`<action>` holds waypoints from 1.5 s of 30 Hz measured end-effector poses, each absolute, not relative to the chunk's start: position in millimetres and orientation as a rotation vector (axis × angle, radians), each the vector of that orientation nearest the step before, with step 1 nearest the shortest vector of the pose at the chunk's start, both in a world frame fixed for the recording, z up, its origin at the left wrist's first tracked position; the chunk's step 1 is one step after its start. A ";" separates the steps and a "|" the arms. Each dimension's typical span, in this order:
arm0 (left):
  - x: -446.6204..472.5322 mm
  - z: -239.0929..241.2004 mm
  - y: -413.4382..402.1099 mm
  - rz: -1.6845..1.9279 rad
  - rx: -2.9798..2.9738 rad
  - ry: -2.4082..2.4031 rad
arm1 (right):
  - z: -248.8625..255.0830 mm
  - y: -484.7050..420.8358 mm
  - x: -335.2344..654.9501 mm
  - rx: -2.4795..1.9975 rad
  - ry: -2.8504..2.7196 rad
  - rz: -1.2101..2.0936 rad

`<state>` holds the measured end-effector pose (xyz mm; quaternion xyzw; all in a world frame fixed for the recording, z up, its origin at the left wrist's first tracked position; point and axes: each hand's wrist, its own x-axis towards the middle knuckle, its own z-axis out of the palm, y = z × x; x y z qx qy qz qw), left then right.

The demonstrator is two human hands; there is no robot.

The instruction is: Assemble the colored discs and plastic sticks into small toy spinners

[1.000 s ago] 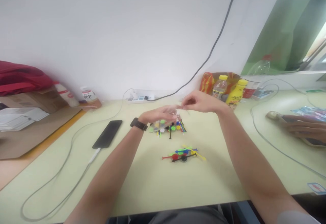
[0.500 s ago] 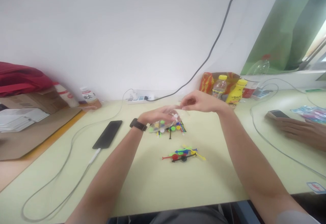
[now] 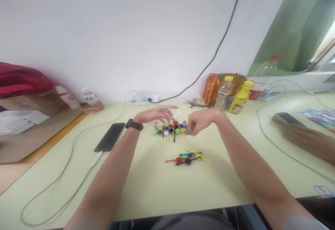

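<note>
My left hand (image 3: 155, 114), with a dark watch on the wrist, is open with fingers spread over the back of a pile of coloured round plastic pieces (image 3: 171, 130). A clear plastic bag (image 3: 177, 112) lies crumpled by its fingertips, hard to make out. My right hand (image 3: 201, 120) is curled closed at the pile's right end, beside some thin coloured arrows (image 3: 186, 128); its fingertips and anything in them are hidden. Nearer to me lies a group of arrow spinners with round centres, among them a red one (image 3: 179, 160), a black one (image 3: 188, 161) and a yellow one (image 3: 204, 158).
A phone (image 3: 110, 137) on a charging cable lies left. Eyeglasses (image 3: 198, 106), two yellow-capped bottles (image 3: 239, 97) and a power strip (image 3: 143, 100) stand along the wall. At right, another person's hand (image 3: 306, 137) rests by a phone. Cardboard (image 3: 39, 136) lies far left.
My hands have parted from the clear bag they were handling together. The right hand has come down and nearer to the pile's right end; the left has shifted slightly left, its fingers spreading.
</note>
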<state>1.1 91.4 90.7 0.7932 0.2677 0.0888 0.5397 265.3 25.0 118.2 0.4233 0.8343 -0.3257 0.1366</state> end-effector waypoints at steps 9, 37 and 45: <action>-11.9 89.9 99.3 0.278 1.867 0.659 | 78.6 0.2 174.9 0.793 2.433 -0.866; -7.0 80.7 101.0 0.308 1.743 0.558 | 124.9 21.9 263.0 1.136 2.961 -1.731; 2.5 74.4 97.2 0.350 1.639 0.484 | 106.0 56.9 291.2 1.879 3.027 -2.798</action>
